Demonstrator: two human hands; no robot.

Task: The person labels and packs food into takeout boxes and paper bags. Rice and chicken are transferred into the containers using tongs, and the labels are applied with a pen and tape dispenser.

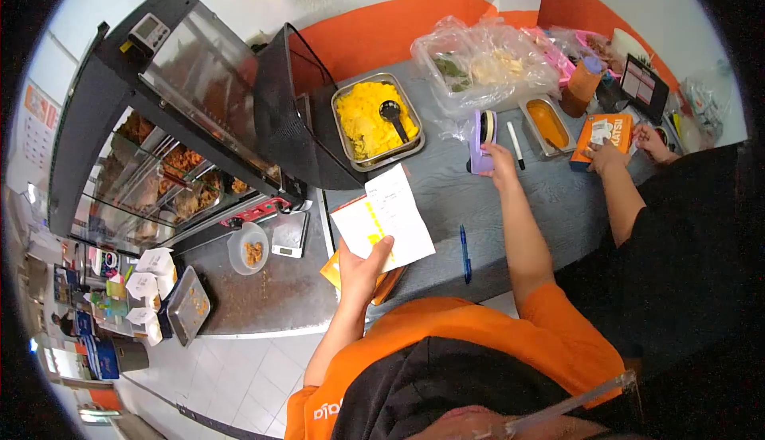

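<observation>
My left hand point(365, 269) is closed on a printed paper slip point(402, 221), with the thumb on top. Yellow marks show on the slip, and an orange item, partly hidden, lies beneath it and the hand. My right hand point(500, 165) has its fingers closed on the near end of a purple tape dispenser point(481, 139) on the grey table. A white marker point(516, 146) lies just right of the dispenser. Nearer my body is a blue pen point(465, 254).
A metal tray of yellow food point(368, 113) with a black ladle stands at the back. To the right are a sauce container point(548, 127) and another person's hands point(610, 155) at an orange box point(594, 135). A glass display case point(183, 129) with fried food rises at left.
</observation>
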